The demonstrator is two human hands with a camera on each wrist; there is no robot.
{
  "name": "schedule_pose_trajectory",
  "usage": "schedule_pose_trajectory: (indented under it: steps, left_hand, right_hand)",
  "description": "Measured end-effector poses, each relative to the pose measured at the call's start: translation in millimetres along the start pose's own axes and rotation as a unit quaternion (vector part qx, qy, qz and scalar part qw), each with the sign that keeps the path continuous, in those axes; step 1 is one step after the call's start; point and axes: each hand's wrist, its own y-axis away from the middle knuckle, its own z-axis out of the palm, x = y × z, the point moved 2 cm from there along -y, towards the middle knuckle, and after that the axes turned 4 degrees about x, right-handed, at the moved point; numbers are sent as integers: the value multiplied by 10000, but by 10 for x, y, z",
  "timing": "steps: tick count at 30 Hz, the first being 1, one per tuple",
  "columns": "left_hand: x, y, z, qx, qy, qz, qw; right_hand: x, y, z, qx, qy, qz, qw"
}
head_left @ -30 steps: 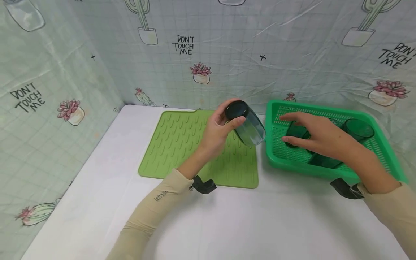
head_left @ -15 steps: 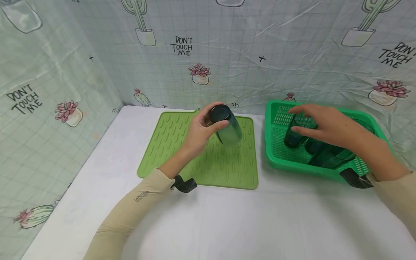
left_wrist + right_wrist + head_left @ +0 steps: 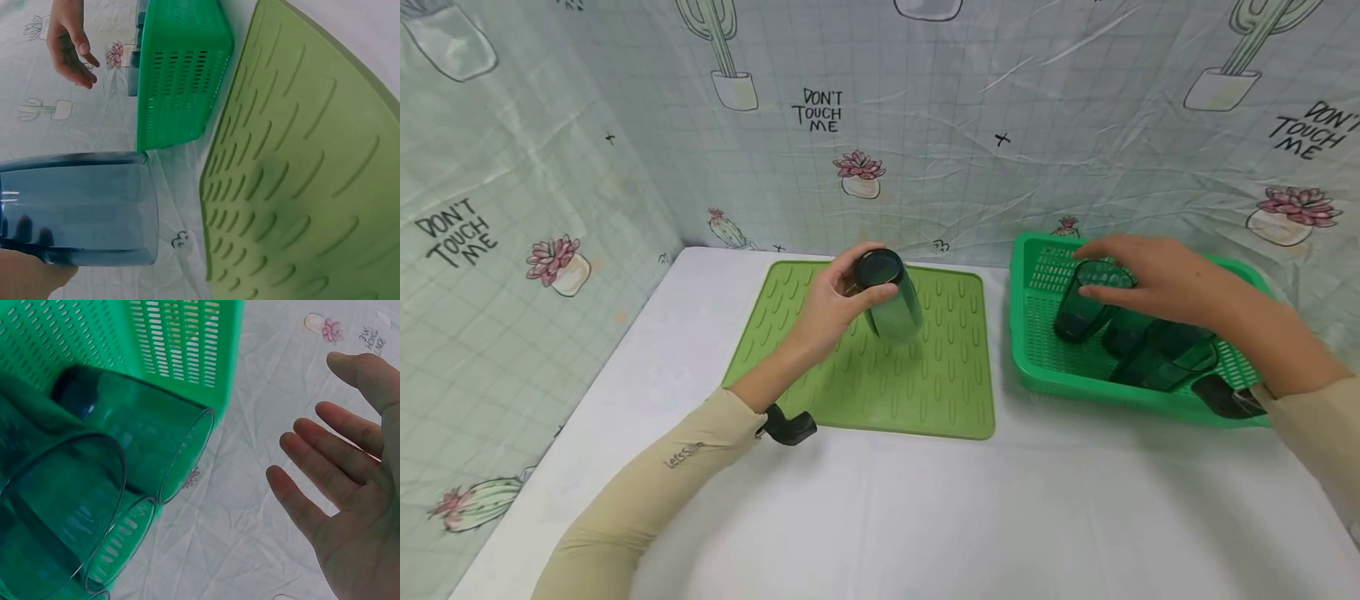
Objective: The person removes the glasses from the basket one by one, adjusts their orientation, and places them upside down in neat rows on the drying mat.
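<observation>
While the left hand [image 3: 827, 304] grips a dark teal translucent plastic tumbler [image 3: 887, 296] by its closed base, mouth pointing down over the light green ribbed silicone drying mat [image 3: 865, 379], the wise course, as I judge it, is to bring the rim level before it meets the ribs, since the cup looks slightly tilted and could rock or tip if one edge lands first. Setting it toward the far part of the mat beneath the hand would leave room beside it. The left wrist view shows the tumbler [image 3: 78, 209] held clear of the mat [image 3: 300, 175], fingers wrapped at its base. The right hand [image 3: 1150, 279] hovers with fingers spread and relaxed, holding nothing, just above an upright tumbler [image 3: 1082, 304] in the bright green perforated plastic basket [image 3: 1037, 350]. That basket holds several more of the same teal tumblers [image 3: 94, 487] below the palm, some lying on their sides and overlapping; their exact number cannot be told.
</observation>
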Motion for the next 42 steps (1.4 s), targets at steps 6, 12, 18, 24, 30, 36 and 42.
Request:
schedule_pose_trajectory:
  steps: [6,12,18,24,30,36,42]
  left_hand:
    - [37,12,-127,-11,-272,-50,9996]
    - [39,9,-252,-16,-365,-92,9993]
    - [61,20,-344,11,-771,-261,9967]
    - [72,20,-433,27,-955,-335,9949]
    - [58,-8,-538,50,-1100,-296,9935]
    - [36,-32,-638,30,-1322,-300,9908]
    - [57,-60,-721,134,-1510,-287,9880]
  right_hand:
    - [82,-24,2,-166,46,28,9998]
    - [215,-46,46,-413,98,179,9989]
    - [315,-90,80,-731,180,321,9966]
    - [400,-132,114,-1037,161,487,9933]
    - [488,-156,174,-1126,87,509,9923]
    - [552,-193,230,-1236,-51,513,9910]
    - [580,-252,225,-1295,-214,512,9900]
